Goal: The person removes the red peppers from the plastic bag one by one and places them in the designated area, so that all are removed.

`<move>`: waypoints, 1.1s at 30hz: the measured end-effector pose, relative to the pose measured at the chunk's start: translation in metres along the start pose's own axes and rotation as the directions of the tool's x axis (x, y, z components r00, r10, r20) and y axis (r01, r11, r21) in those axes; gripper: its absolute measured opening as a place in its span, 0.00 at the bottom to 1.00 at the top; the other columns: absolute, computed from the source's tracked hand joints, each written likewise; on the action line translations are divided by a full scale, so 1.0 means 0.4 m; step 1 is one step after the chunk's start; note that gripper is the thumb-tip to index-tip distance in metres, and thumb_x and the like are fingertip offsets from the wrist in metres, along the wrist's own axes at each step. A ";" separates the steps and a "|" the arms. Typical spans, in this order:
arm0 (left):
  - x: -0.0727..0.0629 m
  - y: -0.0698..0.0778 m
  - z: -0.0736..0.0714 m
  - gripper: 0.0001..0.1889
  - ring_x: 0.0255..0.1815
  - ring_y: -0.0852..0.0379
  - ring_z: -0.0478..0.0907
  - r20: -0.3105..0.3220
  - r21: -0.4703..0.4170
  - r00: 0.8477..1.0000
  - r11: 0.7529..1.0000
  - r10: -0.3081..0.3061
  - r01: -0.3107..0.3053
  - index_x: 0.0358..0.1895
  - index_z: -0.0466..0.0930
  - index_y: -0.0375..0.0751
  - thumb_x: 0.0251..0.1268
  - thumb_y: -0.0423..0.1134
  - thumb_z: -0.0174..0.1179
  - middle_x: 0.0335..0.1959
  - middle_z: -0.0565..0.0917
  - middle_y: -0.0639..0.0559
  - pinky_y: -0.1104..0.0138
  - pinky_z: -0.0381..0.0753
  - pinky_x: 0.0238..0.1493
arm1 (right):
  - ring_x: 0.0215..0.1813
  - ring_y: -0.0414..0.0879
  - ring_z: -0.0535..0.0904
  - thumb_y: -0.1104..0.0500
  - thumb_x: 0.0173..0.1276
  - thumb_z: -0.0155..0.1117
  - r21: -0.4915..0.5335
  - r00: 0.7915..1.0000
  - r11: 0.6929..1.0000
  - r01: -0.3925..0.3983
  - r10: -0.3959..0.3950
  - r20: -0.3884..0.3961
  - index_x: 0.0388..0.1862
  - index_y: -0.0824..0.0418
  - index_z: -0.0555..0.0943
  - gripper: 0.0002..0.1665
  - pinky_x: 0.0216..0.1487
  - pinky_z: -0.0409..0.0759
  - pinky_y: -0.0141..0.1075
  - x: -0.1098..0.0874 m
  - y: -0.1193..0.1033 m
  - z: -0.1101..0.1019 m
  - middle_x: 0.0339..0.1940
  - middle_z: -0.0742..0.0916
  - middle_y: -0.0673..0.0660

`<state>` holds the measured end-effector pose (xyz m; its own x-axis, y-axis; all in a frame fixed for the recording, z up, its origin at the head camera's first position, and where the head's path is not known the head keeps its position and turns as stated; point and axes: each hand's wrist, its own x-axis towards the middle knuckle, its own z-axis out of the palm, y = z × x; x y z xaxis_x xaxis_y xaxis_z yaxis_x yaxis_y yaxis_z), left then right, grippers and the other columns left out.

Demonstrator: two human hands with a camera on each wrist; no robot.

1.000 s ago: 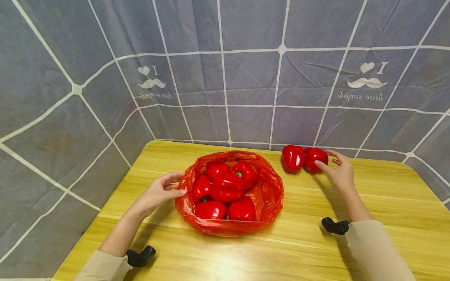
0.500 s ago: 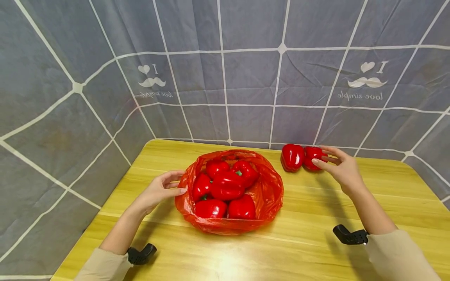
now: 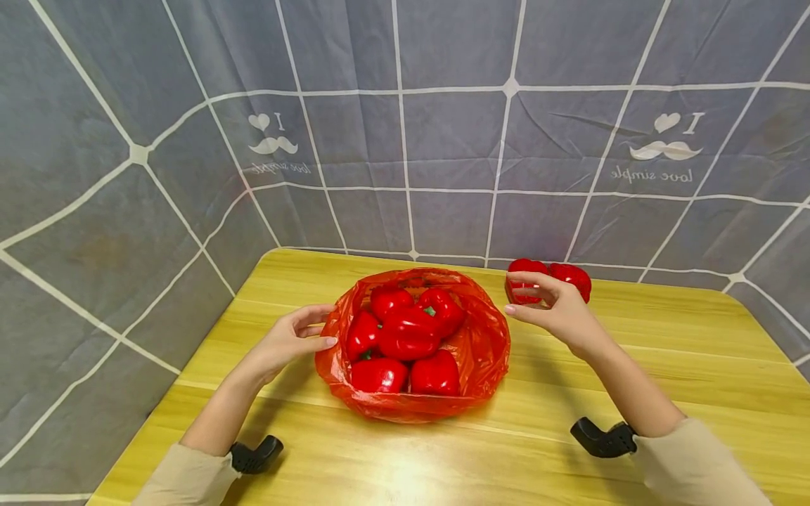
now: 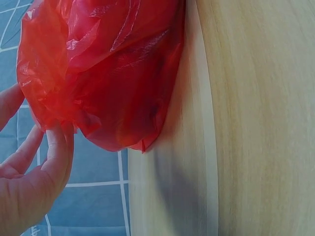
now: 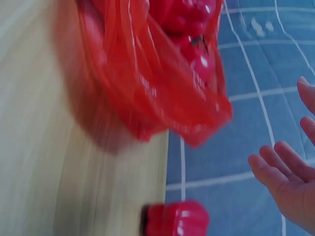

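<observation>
A red plastic bag (image 3: 484,348) stands with its mouth wide, several red bell peppers (image 3: 410,335) inside. At its left rim my left hand (image 3: 290,344) holds the plastic, thumb by the inner edge and fingers against the outside, as the left wrist view also shows. My right hand (image 3: 563,313) hovers right of the bag with fingers spread and nothing between them. Behind it two more bell peppers sit side by side; the left pepper (image 3: 525,269) is partly covered by the fingers, and the right pepper (image 3: 574,277) shows more fully.
Everything rests on a light wood-grain table (image 3: 354,464). A grey cloth (image 3: 452,140) with white grid lines hangs behind and at the left. Black wrist devices (image 3: 604,439) are worn at both sleeves.
My right hand has left the right-hand pepper and moved left toward the bag, holding nothing. Both loose peppers stay where they were. The left hand and bag are nearly still.
</observation>
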<state>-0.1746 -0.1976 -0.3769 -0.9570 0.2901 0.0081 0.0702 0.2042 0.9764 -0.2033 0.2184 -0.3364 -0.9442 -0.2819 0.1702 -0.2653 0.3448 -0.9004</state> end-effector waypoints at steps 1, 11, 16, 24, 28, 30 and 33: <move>0.001 0.000 0.000 0.31 0.52 0.44 0.75 0.000 0.004 1.000 1.000 0.001 -0.001 0.63 0.63 0.25 0.56 0.30 0.63 0.56 0.70 0.31 0.68 0.79 0.45 | 0.55 0.54 0.75 0.59 0.59 0.69 -0.002 1.000 1.000 0.004 -0.004 0.017 0.61 0.64 0.72 0.32 0.45 0.80 0.34 0.003 -0.004 0.009 0.55 0.78 0.63; 0.008 0.005 0.003 0.31 0.52 0.46 0.75 -0.010 0.000 1.000 1.000 -0.010 0.010 0.62 0.63 0.26 0.56 0.30 0.64 0.56 0.71 0.32 0.67 0.79 0.45 | 0.60 0.60 0.71 0.60 0.56 0.71 0.059 0.987 0.998 0.029 -0.038 0.157 0.59 0.63 0.74 0.31 0.51 0.78 0.44 0.035 -0.028 0.088 0.61 0.75 0.63; 0.006 0.007 0.002 0.31 0.52 0.44 0.75 -0.004 -0.005 1.000 1.000 -0.009 0.009 0.63 0.63 0.25 0.56 0.30 0.63 0.57 0.70 0.30 0.67 0.79 0.45 | 0.59 0.59 0.73 0.59 0.56 0.71 0.048 0.980 0.998 0.050 -0.059 0.192 0.59 0.63 0.75 0.31 0.51 0.77 0.46 0.043 -0.030 0.122 0.59 0.77 0.62; 0.004 0.007 0.002 0.31 0.52 0.45 0.75 0.002 -0.015 1.000 1.000 -0.002 0.002 0.63 0.62 0.24 0.57 0.29 0.63 0.57 0.70 0.30 0.67 0.79 0.46 | 0.56 0.56 0.75 0.58 0.56 0.71 0.043 0.970 0.995 0.087 -0.094 0.222 0.58 0.64 0.76 0.30 0.52 0.77 0.45 0.054 -0.017 0.178 0.56 0.78 0.62; 0.005 0.005 0.003 0.31 0.52 0.44 0.75 0.002 -0.015 1.000 1.000 -0.001 0.001 0.63 0.62 0.24 0.56 0.29 0.63 0.57 0.70 0.30 0.67 0.79 0.45 | 0.56 0.55 0.75 0.59 0.55 0.72 0.047 0.968 0.994 0.097 -0.105 0.226 0.56 0.63 0.77 0.29 0.52 0.77 0.44 0.060 -0.016 0.200 0.55 0.79 0.60; 0.005 0.004 0.003 0.31 0.52 0.44 0.75 -0.001 -0.014 1.000 1.000 -0.003 0.003 0.63 0.62 0.24 0.56 0.29 0.63 0.57 0.70 0.30 0.67 0.79 0.46 | 0.56 0.55 0.75 0.60 0.55 0.72 0.052 0.967 0.994 0.100 -0.110 0.228 0.56 0.64 0.77 0.29 0.53 0.77 0.44 0.065 -0.013 0.210 0.55 0.79 0.60; 0.004 0.003 0.003 0.31 0.53 0.44 0.75 -0.002 -0.012 1.000 1.000 -0.004 0.004 0.63 0.62 0.25 0.56 0.29 0.63 0.57 0.70 0.30 0.67 0.79 0.46 | 0.56 0.55 0.74 0.60 0.55 0.72 0.056 0.968 0.994 0.098 -0.108 0.227 0.55 0.63 0.78 0.28 0.54 0.76 0.44 0.070 -0.008 0.224 0.55 0.80 0.59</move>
<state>-0.1758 -0.1956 -0.3760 -0.9579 0.2872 0.0044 0.0626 0.1938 0.9790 -0.2115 0.1290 -0.3645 -0.8410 -0.5133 0.1709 -0.3449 0.2653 -0.9003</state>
